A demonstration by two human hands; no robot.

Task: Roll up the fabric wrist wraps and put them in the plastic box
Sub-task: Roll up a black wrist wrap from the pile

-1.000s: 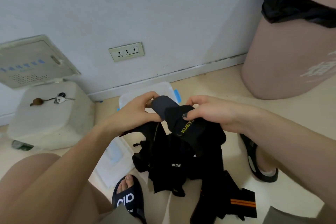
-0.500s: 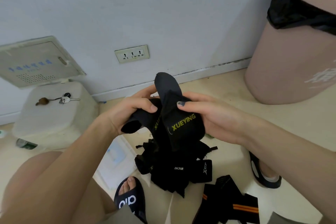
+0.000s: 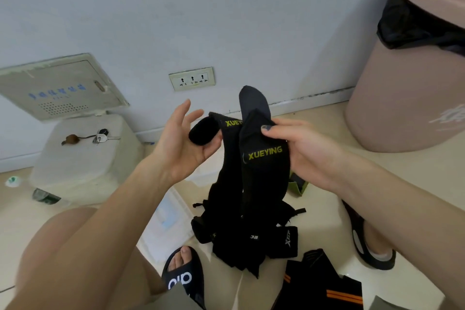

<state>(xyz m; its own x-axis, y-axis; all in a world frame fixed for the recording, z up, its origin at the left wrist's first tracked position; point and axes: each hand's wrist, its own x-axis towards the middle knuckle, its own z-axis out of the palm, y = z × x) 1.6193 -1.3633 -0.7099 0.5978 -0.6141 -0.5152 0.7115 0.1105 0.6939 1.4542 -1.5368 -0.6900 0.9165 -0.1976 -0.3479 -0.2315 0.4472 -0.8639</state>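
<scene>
Since half a second, my left hand opened wide and released the black XUEYING fabric wrist wrap.
My right hand pinches it; rolling comes next, I think, so the left must grip its round end again.

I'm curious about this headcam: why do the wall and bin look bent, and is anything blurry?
Head view: the wide-angle lens curves the skirting line and tilts the pink bin. Soft, even light; faint glare on the floor. The XUEYING wrist wrap reads sharp; the left hand looks slightly smeared, the right hand crisp.
</scene>
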